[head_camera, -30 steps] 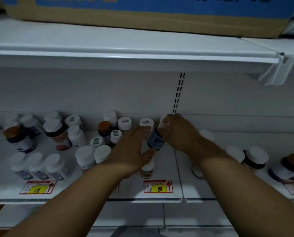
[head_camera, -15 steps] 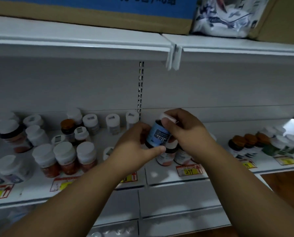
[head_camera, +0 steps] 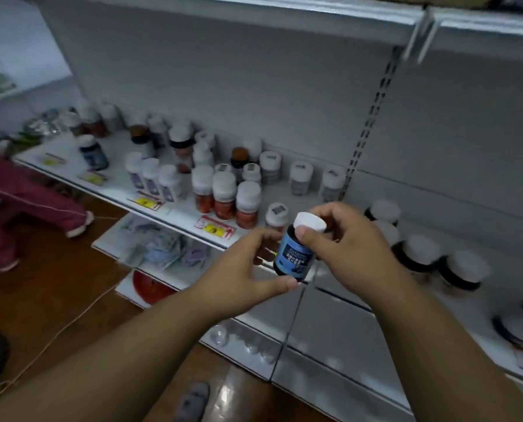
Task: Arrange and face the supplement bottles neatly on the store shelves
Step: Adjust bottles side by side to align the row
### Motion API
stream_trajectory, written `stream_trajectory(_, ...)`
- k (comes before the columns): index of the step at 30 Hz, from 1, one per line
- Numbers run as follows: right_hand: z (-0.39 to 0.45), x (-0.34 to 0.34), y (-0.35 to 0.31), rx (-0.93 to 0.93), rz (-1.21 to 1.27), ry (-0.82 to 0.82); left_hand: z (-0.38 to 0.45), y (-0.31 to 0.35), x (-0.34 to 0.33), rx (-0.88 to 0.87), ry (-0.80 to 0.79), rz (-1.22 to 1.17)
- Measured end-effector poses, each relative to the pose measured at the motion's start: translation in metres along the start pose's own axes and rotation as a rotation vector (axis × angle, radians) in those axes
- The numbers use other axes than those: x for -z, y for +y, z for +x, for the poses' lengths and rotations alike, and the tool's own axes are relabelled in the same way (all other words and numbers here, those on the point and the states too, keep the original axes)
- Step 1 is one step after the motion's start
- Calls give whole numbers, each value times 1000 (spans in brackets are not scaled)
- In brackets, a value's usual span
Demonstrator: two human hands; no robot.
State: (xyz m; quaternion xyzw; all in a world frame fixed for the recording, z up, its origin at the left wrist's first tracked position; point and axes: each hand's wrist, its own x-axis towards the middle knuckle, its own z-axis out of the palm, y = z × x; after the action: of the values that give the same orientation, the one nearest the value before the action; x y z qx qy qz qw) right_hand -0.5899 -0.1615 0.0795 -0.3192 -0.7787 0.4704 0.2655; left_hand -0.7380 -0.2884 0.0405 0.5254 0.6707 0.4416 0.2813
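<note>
Both hands are grasping one dark bottle (head_camera: 293, 255) in the air in front of the shelf (head_camera: 178, 213): the left hand (head_camera: 242, 278) is gripping its lower body, thumb along the base and fingers curling behind, while the right hand (head_camera: 348, 254) is pinching the neck, thumb pressing just under the white cap (head_camera: 310, 222). The bottle is standing nearly upright, its long axis leaning slightly, cap up and to the right, base down and to the left, with the blue label (head_camera: 295, 257) facing the camera. Just behind the hands, a white-capped bottle (head_camera: 277, 215) is standing near the shelf's front edge. Further left, three red-labelled bottles (head_camera: 225, 196) are lining up in a row above a yellow price tag (head_camera: 214, 228), and three pale bottles (head_camera: 152, 178) are standing beyond them. To the right, dark bottles with white caps (head_camera: 421, 254) are crowding the neighbouring shelf section, blurred. At far left a person in dark red clothing (head_camera: 25, 202) is standing on the wooden floor (head_camera: 56, 300).
</note>
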Motion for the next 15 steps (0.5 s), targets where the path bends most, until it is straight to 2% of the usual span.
stream_trajectory(8, 58, -172, -69, 151, -107, -240, -43, -78, 150, 72, 192, 173)
stream_trajectory(12, 99, -268, -103, 169, -104, -282, -60, -123, 246, 107, 257, 298)
stream_trajectory(15, 129, -315, -124, 151, -137, -283, -63, -147, 305, 149, 266, 347)
